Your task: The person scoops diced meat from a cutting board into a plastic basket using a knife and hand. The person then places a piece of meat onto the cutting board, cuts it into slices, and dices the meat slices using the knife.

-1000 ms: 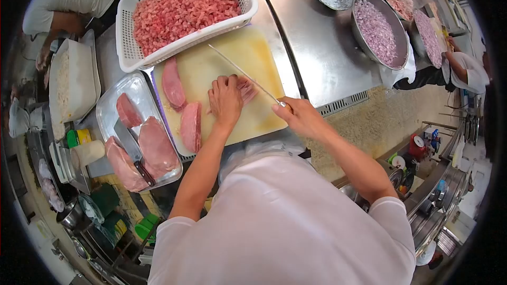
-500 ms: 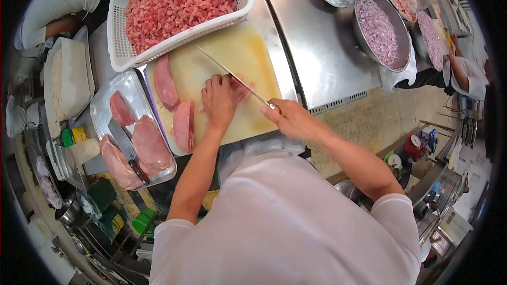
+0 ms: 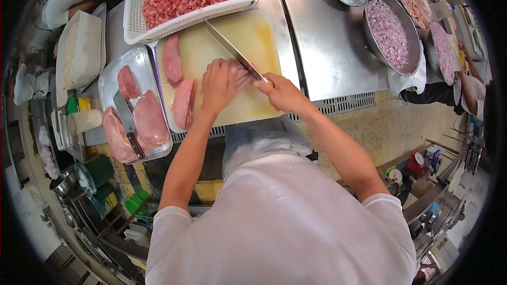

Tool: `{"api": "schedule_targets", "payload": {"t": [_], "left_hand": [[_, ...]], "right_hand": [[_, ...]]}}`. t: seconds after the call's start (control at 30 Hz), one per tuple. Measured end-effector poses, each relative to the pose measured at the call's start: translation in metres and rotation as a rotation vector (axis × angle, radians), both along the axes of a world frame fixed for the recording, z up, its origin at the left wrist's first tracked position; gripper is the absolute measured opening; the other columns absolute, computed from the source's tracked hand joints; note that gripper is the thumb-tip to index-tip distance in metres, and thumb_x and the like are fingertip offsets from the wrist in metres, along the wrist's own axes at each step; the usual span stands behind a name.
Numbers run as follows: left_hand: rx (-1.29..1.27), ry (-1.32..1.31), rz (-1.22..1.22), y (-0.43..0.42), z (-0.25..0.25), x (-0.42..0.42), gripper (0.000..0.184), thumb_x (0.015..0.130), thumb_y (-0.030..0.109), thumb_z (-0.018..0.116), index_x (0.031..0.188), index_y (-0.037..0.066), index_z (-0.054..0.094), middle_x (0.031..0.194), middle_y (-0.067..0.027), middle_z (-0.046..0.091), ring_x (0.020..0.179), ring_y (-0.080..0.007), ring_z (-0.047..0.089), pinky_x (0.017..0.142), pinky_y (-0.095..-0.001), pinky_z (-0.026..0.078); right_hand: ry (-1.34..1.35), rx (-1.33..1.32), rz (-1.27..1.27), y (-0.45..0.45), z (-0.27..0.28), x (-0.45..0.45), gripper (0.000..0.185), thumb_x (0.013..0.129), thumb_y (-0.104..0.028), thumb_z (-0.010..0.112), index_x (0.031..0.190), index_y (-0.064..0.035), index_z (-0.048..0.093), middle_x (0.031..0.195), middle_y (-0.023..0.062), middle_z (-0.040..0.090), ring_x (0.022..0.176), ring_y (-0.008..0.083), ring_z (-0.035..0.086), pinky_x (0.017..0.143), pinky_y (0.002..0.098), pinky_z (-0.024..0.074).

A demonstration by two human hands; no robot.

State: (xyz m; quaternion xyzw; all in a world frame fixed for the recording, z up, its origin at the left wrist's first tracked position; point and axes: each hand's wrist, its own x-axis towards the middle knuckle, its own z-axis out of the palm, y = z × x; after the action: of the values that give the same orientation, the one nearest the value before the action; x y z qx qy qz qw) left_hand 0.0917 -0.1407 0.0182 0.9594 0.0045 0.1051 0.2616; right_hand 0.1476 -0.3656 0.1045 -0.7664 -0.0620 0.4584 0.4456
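Observation:
My right hand (image 3: 281, 93) is closed round the handle of a large knife (image 3: 228, 46), its blade pointing up and to the left. Under the blade lies sliced pink raw meat (image 3: 241, 75) on a pale cutting board (image 3: 253, 34). With bent fingers, my left hand (image 3: 218, 85) presses on this meat and holds it to the board, hiding part of it. Two longer meat pieces, one farther back (image 3: 172, 60) and one nearer (image 3: 184, 104), rest to the left of that hand.
A white perforated basket (image 3: 135, 17) of diced meat stands behind the board. On the left, a metal tray (image 3: 108, 79) carries meat pieces and a second knife (image 3: 124, 114). Bowls of chopped onion (image 3: 391, 34) stand at the right; another person (image 3: 471, 91) is beyond them.
The view has shifted, so the board sits higher and slightly right. The knife's blade now shows broader over the meat, and more of the slices is visible beside my left hand.

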Motion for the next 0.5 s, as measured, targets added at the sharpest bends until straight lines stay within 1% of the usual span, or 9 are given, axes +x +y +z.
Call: {"api": "schedule_targets", "payload": {"t": [0.1,0.2,0.3,0.4,0.5], "left_hand": [[0.195,-0.052,-0.043,-0.013,0.02,-0.021,0.07,0.085,0.026,0.076,0.145,0.0,0.049,0.133,-0.0187,0.056,0.118,-0.0359,0.053,0.095,-0.05,0.042],[0.238,0.071,-0.023,-0.014,0.014,-0.022,0.088,0.081,0.028,0.079,0.153,-0.003,0.038,0.142,-0.0197,0.05,0.125,-0.0353,0.05,0.099,-0.0526,0.039],[0.22,0.078,-0.022,-0.014,0.018,-0.023,0.081,0.084,0.029,0.076,0.151,-0.004,0.041,0.143,-0.0203,0.053,0.123,-0.0382,0.053,0.097,-0.0518,0.043],[-0.027,-0.064,0.009,0.001,0.006,-0.012,0.062,0.086,0.028,0.075,0.136,-0.002,0.055,0.126,-0.0183,0.062,0.111,-0.0375,0.058,0.089,-0.0482,0.047],[-0.007,-0.111,0.105,0.004,-0.001,0.005,0.036,0.089,0.026,0.073,0.116,0.004,0.065,0.107,-0.0152,0.065,0.1,-0.0361,0.061,0.082,-0.0461,0.049]], "right_hand": [[-0.216,0.031,-0.017,-0.013,-0.016,-0.028,0.061,0.103,-0.047,0.061,0.142,-0.0002,0.058,0.067,0.0071,0.056,0.057,0.017,0.059,0.056,0.0328,0.0493],[-0.318,-0.084,-0.043,-0.012,-0.006,-0.033,0.059,0.101,-0.045,0.06,0.136,0.0025,0.063,0.082,0.0192,0.071,0.079,0.0329,0.069,0.077,0.0445,0.0534],[-0.336,-0.13,-0.033,-0.019,0.025,-0.041,0.057,0.101,-0.045,0.06,0.131,0.0029,0.067,0.081,0.0196,0.071,0.079,0.0317,0.069,0.076,0.0436,0.0529],[-0.322,-0.172,-0.055,-0.029,0.049,-0.054,0.057,0.102,-0.044,0.06,0.13,0.0045,0.067,0.08,0.0209,0.07,0.078,0.0309,0.069,0.074,0.0423,0.0527],[-0.309,-0.191,-0.055,-0.031,0.056,-0.061,0.056,0.103,-0.042,0.06,0.13,0.0064,0.066,0.079,0.0215,0.069,0.074,0.0305,0.068,0.071,0.0419,0.0524]]}}
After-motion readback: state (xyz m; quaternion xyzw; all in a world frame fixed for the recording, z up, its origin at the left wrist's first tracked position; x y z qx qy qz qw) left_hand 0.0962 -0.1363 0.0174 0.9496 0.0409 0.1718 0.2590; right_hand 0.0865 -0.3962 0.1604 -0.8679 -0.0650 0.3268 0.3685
